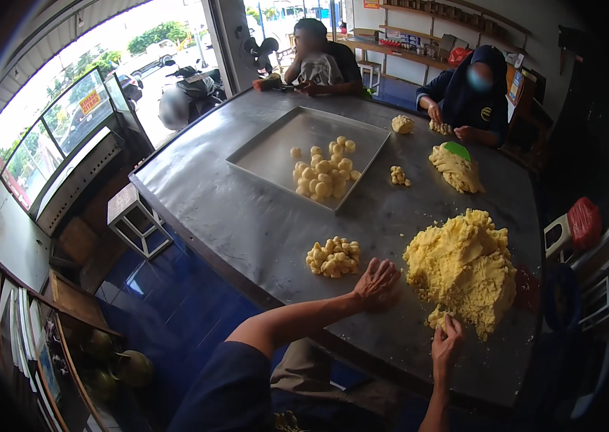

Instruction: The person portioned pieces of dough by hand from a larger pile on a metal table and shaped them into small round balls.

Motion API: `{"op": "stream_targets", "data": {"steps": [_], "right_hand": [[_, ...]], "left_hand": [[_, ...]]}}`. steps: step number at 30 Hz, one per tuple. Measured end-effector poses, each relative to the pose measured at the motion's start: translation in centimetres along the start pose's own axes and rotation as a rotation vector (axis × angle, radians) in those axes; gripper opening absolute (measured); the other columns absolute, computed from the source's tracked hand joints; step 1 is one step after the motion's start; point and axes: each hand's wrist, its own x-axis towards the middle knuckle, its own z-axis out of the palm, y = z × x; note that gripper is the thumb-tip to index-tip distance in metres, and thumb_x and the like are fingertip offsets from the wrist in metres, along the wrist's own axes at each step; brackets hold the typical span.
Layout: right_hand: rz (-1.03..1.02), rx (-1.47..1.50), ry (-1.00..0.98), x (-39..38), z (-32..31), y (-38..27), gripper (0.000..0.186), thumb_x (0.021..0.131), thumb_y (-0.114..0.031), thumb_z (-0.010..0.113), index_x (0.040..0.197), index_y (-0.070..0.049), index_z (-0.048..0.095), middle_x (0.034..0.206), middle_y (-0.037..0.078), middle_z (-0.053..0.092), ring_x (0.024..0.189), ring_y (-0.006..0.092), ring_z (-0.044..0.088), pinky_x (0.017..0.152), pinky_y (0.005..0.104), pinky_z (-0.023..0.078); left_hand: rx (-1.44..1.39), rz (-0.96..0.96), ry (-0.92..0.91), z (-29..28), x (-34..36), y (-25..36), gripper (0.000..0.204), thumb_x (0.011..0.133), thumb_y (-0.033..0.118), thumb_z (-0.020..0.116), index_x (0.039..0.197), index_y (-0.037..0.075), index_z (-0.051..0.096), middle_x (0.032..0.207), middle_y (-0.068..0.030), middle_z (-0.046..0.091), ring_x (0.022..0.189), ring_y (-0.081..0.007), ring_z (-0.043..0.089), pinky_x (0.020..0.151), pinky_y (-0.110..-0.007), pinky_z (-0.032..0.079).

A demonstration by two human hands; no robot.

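Crumbly yellow dough [459,263] lies in a large mound at the near right of a dark table [247,234], in the head view. The right hand [448,340] pinches a bit of it at the mound's near edge. The left hand [378,284], blurred, is back-up just left of the mound; I cannot tell whether it holds anything. Left of it sits a heap of small dough pieces [333,257]. Farther away, a metal tray [261,147] holds dough balls [322,174].

A motorcycle [205,88] was parked at the far left. At the left stood a white stool [126,204], and at the right, a red plastic bag [584,223].
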Motion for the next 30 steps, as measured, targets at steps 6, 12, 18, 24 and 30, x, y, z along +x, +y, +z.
{"op": "stream_targets", "data": {"steps": [6, 12, 18, 24, 30], "right_hand": [[-0.226, -0.338, -0.129, 1.6, -2.7, -0.3, 0.033, 0.088, 0.002, 0.064, 0.121, 0.005, 0.064, 0.109, 0.018, 0.055, 0.100, 0.0354, 0.059, 0.082, 0.0448, 0.051], [-0.138, -0.322, -0.056, 1.3, -1.8, 2.5, 0.046, 0.090, 0.003, 0.060, 0.134, 0.007, 0.050, 0.129, 0.023, 0.047, 0.118, 0.0401, 0.052, 0.096, 0.0462, 0.047], [-0.097, -0.416, -0.074, -2.3, -0.7, -0.2, 0.048, 0.093, 0.004, 0.054, 0.141, 0.005, 0.046, 0.142, 0.023, 0.046, 0.129, 0.0402, 0.048, 0.103, 0.0447, 0.046], [0.019, -0.080, 0.142, -0.6, -0.7, 0.9, 0.026, 0.089, 0.004, 0.062, 0.115, 0.008, 0.066, 0.115, 0.021, 0.063, 0.099, 0.0359, 0.065, 0.081, 0.0423, 0.053], [-0.187, -0.568, -0.295, 1.9, -3.3, -0.5, 0.026, 0.090, 0.000, 0.064, 0.115, 0.005, 0.063, 0.108, 0.018, 0.058, 0.101, 0.0336, 0.060, 0.082, 0.0410, 0.052]], "left_hand": [[-0.113, 0.143, -0.111, -1.3, 0.4, -0.7, 0.046, 0.086, 0.039, 0.058, 0.111, 0.000, 0.053, 0.117, -0.0182, 0.047, 0.113, -0.0343, 0.046, 0.097, -0.054, 0.032], [-0.100, -0.026, -0.059, -1.9, 0.9, -1.2, 0.031, 0.085, 0.030, 0.060, 0.098, 0.002, 0.057, 0.103, -0.0147, 0.051, 0.105, -0.0311, 0.050, 0.097, -0.053, 0.034], [0.251, -0.171, -0.020, -1.0, -1.3, 0.5, 0.027, 0.086, 0.028, 0.062, 0.097, 0.004, 0.060, 0.103, -0.0127, 0.052, 0.106, -0.0281, 0.050, 0.092, -0.050, 0.034], [0.156, -0.255, -0.209, -4.9, -4.0, 3.6, 0.029, 0.085, 0.023, 0.061, 0.108, 0.005, 0.058, 0.107, -0.0134, 0.053, 0.108, -0.0294, 0.048, 0.093, -0.048, 0.032], [-0.064, -0.669, -0.314, -5.9, -4.8, 4.3, 0.028, 0.080, 0.017, 0.063, 0.106, 0.005, 0.060, 0.108, -0.0143, 0.053, 0.107, -0.0299, 0.049, 0.094, -0.047, 0.033]]}}
